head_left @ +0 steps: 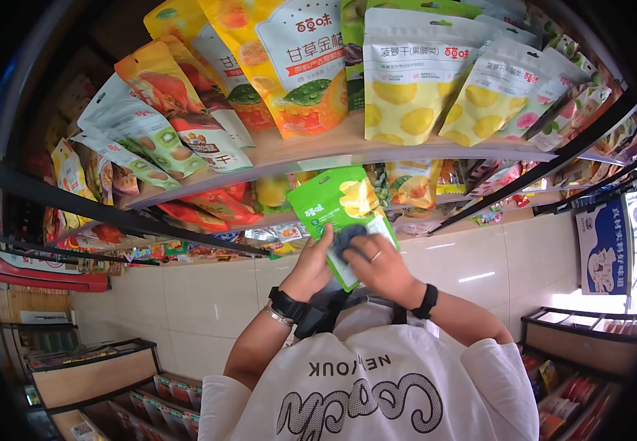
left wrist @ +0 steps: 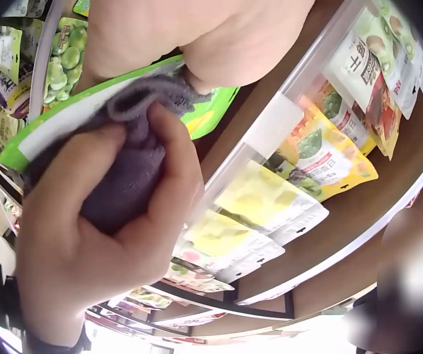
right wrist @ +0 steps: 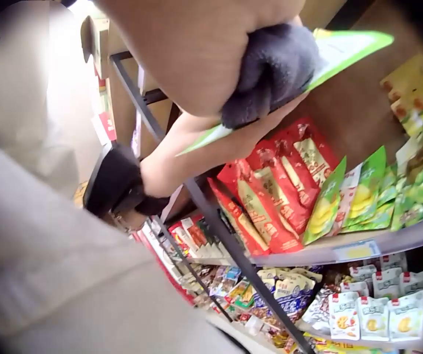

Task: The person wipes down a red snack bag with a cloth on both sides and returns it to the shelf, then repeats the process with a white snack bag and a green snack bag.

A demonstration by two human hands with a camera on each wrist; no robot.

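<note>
A green and white snack pouch with yellow fruit pictured on it is held up in front of the shirt, just below a shelf edge. My left hand grips the pouch along its left side. Bunched over the pouch's printed face is a dark grey cloth, pinched by my right hand. The left wrist view shows the right thumb and fingers curled round a fold of the cloth. From the right wrist view, the left hand lies beneath the pouch, with the cloth bunched above.
A wooden shelf ahead holds upright orange pouches and yellow-and-white pouches. Red packets and more snacks stand on the tier below. Dark metal posts frame the shelving. Low display racks stand behind, on a tiled floor.
</note>
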